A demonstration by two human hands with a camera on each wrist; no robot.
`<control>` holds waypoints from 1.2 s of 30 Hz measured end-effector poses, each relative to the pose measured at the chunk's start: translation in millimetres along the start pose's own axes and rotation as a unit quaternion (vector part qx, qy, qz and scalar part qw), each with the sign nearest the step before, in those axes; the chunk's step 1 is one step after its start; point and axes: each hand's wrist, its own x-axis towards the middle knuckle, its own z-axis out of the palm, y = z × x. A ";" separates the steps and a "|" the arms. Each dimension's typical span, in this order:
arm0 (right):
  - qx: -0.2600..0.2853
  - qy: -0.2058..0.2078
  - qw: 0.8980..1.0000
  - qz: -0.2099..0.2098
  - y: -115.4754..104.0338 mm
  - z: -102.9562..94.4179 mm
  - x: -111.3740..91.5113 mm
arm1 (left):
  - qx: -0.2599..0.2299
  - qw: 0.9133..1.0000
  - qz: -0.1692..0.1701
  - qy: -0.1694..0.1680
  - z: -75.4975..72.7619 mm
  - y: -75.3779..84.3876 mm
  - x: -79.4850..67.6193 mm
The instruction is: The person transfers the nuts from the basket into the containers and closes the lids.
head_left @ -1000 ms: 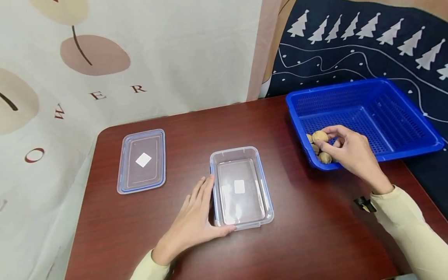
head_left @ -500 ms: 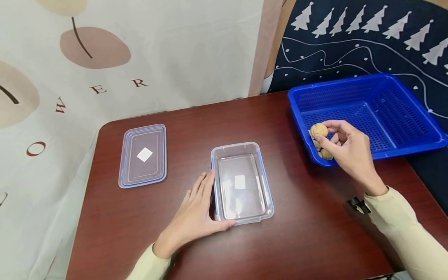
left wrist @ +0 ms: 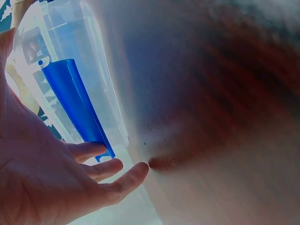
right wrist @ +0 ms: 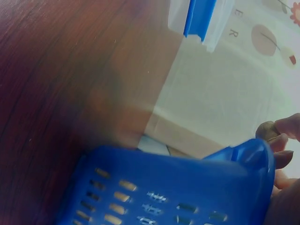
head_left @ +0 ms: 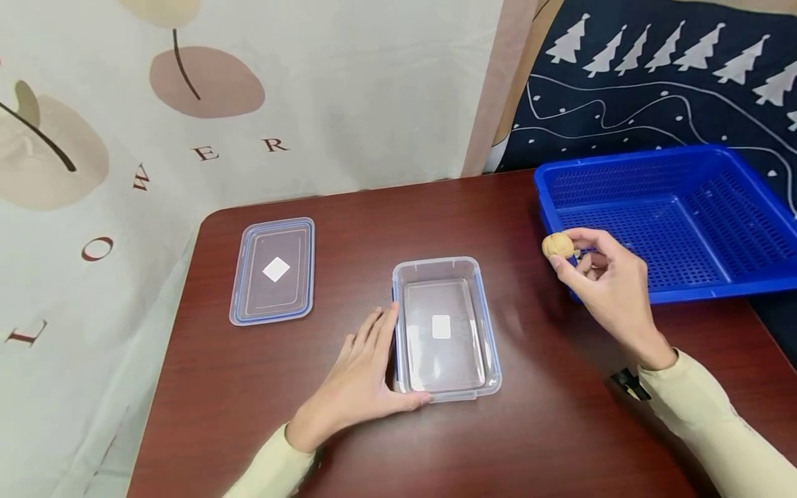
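My right hand (head_left: 613, 290) pinches a round tan walnut (head_left: 557, 245) between thumb and fingers, over the left rim of a blue plastic basket (head_left: 703, 293). In the right wrist view the walnut (right wrist: 266, 130) shows at the fingertips, just past the basket's rim (right wrist: 265, 154). My left hand (head_left: 358, 387) rests against a clear rectangular food container (head_left: 442, 360), which has no lid on it. Its straight fingers lie along the left side and the thumb along the near edge. The left wrist view shows fingertips beside the container's blue latch (left wrist: 72, 98). My right hand covers the basket's near-left corner.
A clear lid (head_left: 280, 297) with a blue seal and white sticker lies at the left on the brown table (head_left: 349, 235). Behind the table hang a pale printed cloth (head_left: 373, 104) and a dark cloth (head_left: 623, 104) with white trees.
My right hand has lifted the walnut from among several others in the basket's corner and brought it to the left rim. The left hand keeps its place at the container. The head view has shifted.
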 end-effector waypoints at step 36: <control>-0.028 -0.191 0.973 -0.125 -4.2 76.3 -18.4 | 0.005 1.000 0.002 -0.014 -3.6 0.0 0.5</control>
